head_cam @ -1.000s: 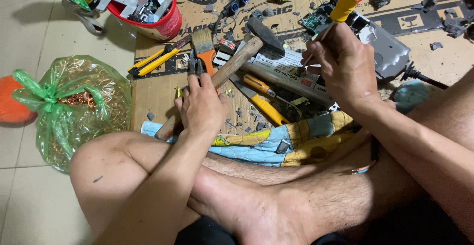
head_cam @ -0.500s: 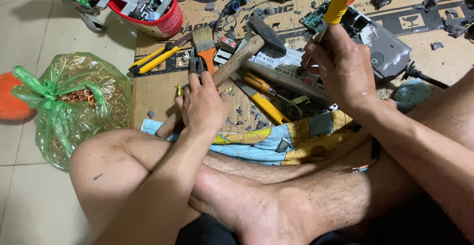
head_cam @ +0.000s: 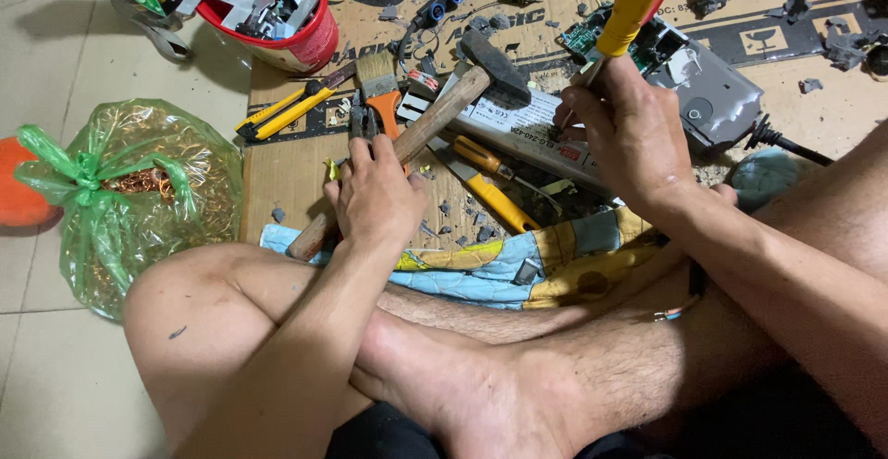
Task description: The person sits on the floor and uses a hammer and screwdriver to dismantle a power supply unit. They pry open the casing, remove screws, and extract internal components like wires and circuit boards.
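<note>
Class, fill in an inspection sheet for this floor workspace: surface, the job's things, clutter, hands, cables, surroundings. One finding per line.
Surface: cardboard sheet on floor tiles, strewn with grey fragments.
Job's things: hammer with wooden handle; yellow-handled screwdriver; long grey metal unit.
Clutter: paintbrush, yellow pliers, second screwdriver, circuit board, opened grey casing.
Hands: left hand on the hammer handle; right hand grips the screwdriver, tip down on the unit.
Cables: black cable leaving the casing.
Surroundings: red bucket of scrap, green bag with copper wire, patterned cloth.
</note>
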